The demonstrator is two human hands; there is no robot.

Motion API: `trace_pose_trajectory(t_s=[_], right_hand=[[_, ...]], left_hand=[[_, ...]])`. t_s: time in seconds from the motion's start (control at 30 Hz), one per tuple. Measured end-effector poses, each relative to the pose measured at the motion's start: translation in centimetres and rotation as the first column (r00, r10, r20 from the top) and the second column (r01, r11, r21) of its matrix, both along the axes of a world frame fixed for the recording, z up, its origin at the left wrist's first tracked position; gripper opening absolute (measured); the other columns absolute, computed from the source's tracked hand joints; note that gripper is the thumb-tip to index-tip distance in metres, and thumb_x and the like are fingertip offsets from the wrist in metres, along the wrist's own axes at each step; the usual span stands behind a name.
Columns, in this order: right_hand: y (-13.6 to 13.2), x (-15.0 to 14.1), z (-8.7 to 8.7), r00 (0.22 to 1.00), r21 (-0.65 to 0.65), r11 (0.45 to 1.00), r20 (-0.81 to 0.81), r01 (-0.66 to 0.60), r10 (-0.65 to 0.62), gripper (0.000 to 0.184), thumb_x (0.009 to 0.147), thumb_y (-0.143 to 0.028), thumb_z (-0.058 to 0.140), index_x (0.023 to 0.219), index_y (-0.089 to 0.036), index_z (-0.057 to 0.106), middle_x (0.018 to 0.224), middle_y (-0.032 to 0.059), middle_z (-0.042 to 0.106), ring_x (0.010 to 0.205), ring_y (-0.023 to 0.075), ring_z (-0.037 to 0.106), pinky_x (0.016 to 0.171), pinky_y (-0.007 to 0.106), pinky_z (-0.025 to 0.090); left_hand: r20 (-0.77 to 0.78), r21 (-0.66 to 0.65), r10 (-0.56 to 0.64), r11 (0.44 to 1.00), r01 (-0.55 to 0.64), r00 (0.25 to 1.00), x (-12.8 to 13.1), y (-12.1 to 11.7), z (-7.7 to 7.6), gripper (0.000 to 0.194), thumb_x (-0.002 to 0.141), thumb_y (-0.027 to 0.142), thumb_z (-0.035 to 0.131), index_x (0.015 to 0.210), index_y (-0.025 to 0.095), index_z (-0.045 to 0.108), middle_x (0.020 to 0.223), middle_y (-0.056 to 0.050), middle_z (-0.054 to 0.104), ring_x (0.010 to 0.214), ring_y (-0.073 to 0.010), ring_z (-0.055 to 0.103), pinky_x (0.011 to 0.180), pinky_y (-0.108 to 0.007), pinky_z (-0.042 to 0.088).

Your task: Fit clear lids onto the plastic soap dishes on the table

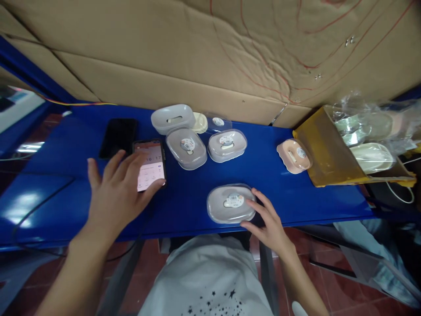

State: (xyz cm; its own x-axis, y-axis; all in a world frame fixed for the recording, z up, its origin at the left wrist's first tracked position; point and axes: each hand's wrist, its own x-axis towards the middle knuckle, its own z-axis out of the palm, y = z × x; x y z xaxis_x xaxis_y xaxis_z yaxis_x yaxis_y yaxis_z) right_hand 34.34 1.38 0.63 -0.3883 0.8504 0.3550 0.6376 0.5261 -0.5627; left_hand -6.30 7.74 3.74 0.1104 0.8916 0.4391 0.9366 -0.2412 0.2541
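The left hand (116, 195) is spread above a lit phone (151, 177) on the blue surface (187, 197), fingers apart over the screen and thumb at its lower right corner; whether the fingertips press the glass, I cannot tell. A dark flat device (118, 137) lies just beyond, towards the left; its screen is black.

The right hand (271, 226) is at the right end of a gray oval box (230, 213) near the front edge — thumb at the near side, fingers apart along the far side and top; how firmly it grips, I cannot tell. The box lies flat, with a label on its clear cover.

Farther back stand two similar labelled boxes, a left one (179, 149) and a right one (226, 153); behind them are a gray tray (161, 125) and a cream piece (199, 123). A peach box (294, 165) sits at right — just beside a carton (315, 162) holding clear-wrapped pieces (375, 158).
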Motion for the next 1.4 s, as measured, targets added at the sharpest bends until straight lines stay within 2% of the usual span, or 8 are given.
trace_pose_trajectory(t_s=[0.2,0.4,0.5,0.57,0.67,0.83,1.07,1.4], right_hand=[[-0.3,-0.9,-0.1,0.999,0.044,0.998,0.011,0.033,-0.034,0.062,0.105,-0.036,0.074,0.163,-0.036,0.051,0.166,0.0128,0.053,0.153,0.0351,0.055,0.120,0.058,0.057],[-0.1,-1.6,0.1,0.999,0.054,0.998,0.014,0.028,-0.029,0.060,0.106,-0.038,0.073,0.162,-0.034,0.051,0.164,0.0135,0.054,0.152,0.0349,0.056,0.119,0.059,0.058],[0.1,-1.9,0.2,1.000,0.060,0.998,0.012,0.020,-0.021,0.061,0.106,-0.039,0.073,0.162,-0.036,0.050,0.163,0.0127,0.055,0.151,0.0350,0.057,0.118,0.059,0.059],[0.1,-2.2,0.0,1.000,0.087,0.996,0.004,0.014,-0.014,0.061,0.106,-0.038,0.073,0.163,-0.038,0.049,0.161,0.0116,0.056,0.149,0.0347,0.059,0.117,0.059,0.060],[0.0,-2.5,-0.4,1.000,0.160,0.987,-0.025,0.006,-0.002,0.063,0.105,-0.033,0.075,0.162,-0.039,0.051,0.156,0.0101,0.060,0.145,0.0339,0.062,0.115,0.057,0.061],[-0.3,-2.6,-0.7,0.994,0.199,0.978,-0.101,0.054,-0.034,0.063,0.103,-0.031,0.078,0.160,-0.039,0.054,0.152,0.0095,0.063,0.140,0.0340,0.066,0.113,0.058,0.063],[0.1,-2.5,0.1,0.993,0.067,0.996,-0.111,0.051,-0.043,0.051,0.104,-0.032,0.076,0.151,-0.032,0.058,0.155,0.0130,0.061,0.151,0.0355,0.058,0.117,0.059,0.060],[0.1,-2.1,-0.5,0.991,0.037,0.998,-0.128,0.054,-0.048,0.047,0.103,-0.034,0.077,0.145,-0.030,0.056,0.165,0.0124,0.057,0.154,0.0333,0.055,0.119,0.059,0.058]], left_hand=[[0.000,-0.052,0.017,0.999,-0.017,1.000,0.6,-0.2,-0.2,0.058,0.109,0.053,0.058,0.160,0.026,0.053,0.165,-0.009,0.059,0.156,-0.0475,0.048,0.130,-0.086,0.006],[-0.039,-0.093,0.023,0.995,-0.027,0.999,1.2,-0.5,-0.2,0.061,0.112,0.049,0.057,0.165,0.023,0.045,0.162,-0.014,0.061,0.157,-0.0505,0.045,0.124,-0.092,-0.001],[0.041,-0.056,-0.211,0.975,0.213,0.977,2.7,-1.7,-0.5,0.071,0.109,0.051,0.064,0.170,0.027,0.037,0.173,-0.015,0.048,0.159,-0.0455,0.045,0.132,-0.082,0.015],[0.121,-0.058,-0.452,0.886,0.461,0.884,4.4,-2.8,-0.9,0.076,0.107,0.057,0.064,0.172,0.031,0.032,0.176,-0.015,0.043,0.160,-0.0414,0.045,0.131,-0.073,0.033],[0.214,-0.073,-0.562,0.806,0.587,0.799,7.0,-4.1,-1.3,0.070,0.108,0.052,0.065,0.169,0.031,0.037,0.174,-0.015,0.045,0.158,-0.0355,0.049,0.122,-0.057,0.054],[0.302,-0.020,-0.526,0.830,0.557,0.795,8.7,-4.6,-1.7,0.056,0.110,0.039,0.066,0.161,0.027,0.046,0.165,-0.015,0.053,0.153,-0.0312,0.056,0.119,-0.049,0.058],[0.192,0.048,-0.607,0.791,0.610,0.771,8.9,-4.1,-2.2,0.034,0.109,0.029,0.067,0.141,0.022,0.063,0.157,-0.013,0.059,0.154,-0.0297,0.054,0.121,-0.048,0.058],[0.228,0.008,-0.563,0.817,0.577,0.794,9.2,-4.1,-1.8,0.034,0.109,0.025,0.065,0.143,0.025,0.060,0.164,-0.013,0.053,0.157,-0.0300,0.051,0.124,-0.049,0.055]])
